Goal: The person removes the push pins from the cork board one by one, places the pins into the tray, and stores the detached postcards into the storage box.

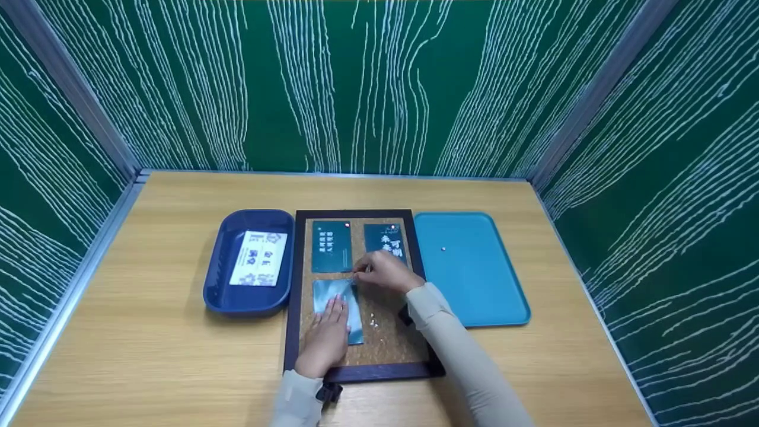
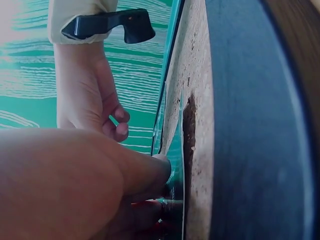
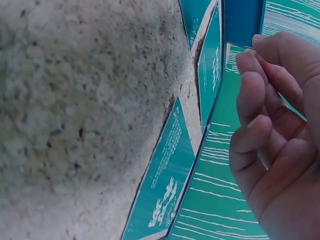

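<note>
My left hand lies with straight fingers on a glossy teal card in the middle left of a dark-framed cork board. Above that card's upper right corner, my right hand pinches a small thin pin between thumb and index finger; most of it is hidden. Two more teal cards are on the board's upper part: a left card and a right card, partly covered by my right hand. Each bears a small pin near its upper right corner.
Left of the board stands a dark blue bin holding a white printed card. A teal tray lies to the right, with a tiny pin on it. Patterned green walls enclose the wooden table.
</note>
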A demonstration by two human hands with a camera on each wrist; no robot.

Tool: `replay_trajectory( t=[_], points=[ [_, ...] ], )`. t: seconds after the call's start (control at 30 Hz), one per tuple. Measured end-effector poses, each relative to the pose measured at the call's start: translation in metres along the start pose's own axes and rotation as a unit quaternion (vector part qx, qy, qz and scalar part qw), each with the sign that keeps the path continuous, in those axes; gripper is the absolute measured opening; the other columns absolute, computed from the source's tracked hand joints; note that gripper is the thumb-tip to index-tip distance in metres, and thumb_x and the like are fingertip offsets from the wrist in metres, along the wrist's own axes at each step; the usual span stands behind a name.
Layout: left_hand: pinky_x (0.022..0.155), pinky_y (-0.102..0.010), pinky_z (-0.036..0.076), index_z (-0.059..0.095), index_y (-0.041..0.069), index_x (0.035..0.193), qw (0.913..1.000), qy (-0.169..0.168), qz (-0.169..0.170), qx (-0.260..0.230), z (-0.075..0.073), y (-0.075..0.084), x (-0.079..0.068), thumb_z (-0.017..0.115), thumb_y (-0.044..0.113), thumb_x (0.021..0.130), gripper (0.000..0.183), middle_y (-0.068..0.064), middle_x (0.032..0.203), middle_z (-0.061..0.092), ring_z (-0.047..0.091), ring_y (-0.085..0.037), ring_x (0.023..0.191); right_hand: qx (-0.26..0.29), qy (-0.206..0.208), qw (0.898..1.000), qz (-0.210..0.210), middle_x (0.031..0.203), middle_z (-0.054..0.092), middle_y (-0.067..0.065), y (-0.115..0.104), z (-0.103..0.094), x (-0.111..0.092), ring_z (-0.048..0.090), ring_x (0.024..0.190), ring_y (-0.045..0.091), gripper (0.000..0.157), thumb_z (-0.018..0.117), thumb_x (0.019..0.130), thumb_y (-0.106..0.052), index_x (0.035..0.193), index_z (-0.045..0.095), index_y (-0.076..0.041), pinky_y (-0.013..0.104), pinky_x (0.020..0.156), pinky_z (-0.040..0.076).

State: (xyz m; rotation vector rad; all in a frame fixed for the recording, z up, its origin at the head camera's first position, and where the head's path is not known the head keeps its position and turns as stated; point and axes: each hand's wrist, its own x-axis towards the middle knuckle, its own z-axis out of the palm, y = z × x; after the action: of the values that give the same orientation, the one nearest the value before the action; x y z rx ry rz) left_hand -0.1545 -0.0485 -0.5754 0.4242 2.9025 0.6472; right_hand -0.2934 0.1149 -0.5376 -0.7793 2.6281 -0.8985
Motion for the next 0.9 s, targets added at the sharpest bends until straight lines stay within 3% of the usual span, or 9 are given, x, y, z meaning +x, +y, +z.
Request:
replay_trajectory(
  t=[0.4,0.77,0.9],
  points=[
    [0.112,-0.056,0.023,0.039,-0.005,0.145,1.0,-0.001,-0.004,-0.002,-0.001,0.0,0.0,0.044,0.014,0.102,0.047,-0.021,0.154,0.028,0.024,-0.036,0.142,0.0,0.004,1.0,0.003,0.102,0.072,0.0,0.0,-0.009,-0.005,0.066,0.09,0.011,0.018,0.069,0.091,-0.013,0.107,0.076,-0.008,0.028,0.081,0.055],
    [0.113,-0.054,0.023,0.038,-0.004,0.146,0.9999,-0.001,-0.006,0.012,0.0,-0.001,0.0,0.043,0.014,0.103,0.047,-0.019,0.155,0.028,0.023,-0.034,0.143,-0.032,0.034,0.999,-0.019,0.103,0.073,0.003,0.014,-0.021,-0.013,0.067,0.092,0.014,0.018,0.069,0.091,-0.012,0.106,0.076,-0.007,0.028,0.079,0.056],
    [0.112,-0.055,0.023,0.037,-0.004,0.146,0.9999,-0.004,-0.005,0.009,0.0,0.0,0.0,0.043,0.013,0.103,0.047,-0.019,0.155,0.027,0.023,-0.034,0.143,-0.03,0.049,0.998,-0.025,0.097,0.073,0.004,0.021,-0.027,-0.017,0.066,0.083,0.015,0.016,0.069,0.091,-0.012,0.103,0.076,-0.005,0.027,0.07,0.056]
  ],
)
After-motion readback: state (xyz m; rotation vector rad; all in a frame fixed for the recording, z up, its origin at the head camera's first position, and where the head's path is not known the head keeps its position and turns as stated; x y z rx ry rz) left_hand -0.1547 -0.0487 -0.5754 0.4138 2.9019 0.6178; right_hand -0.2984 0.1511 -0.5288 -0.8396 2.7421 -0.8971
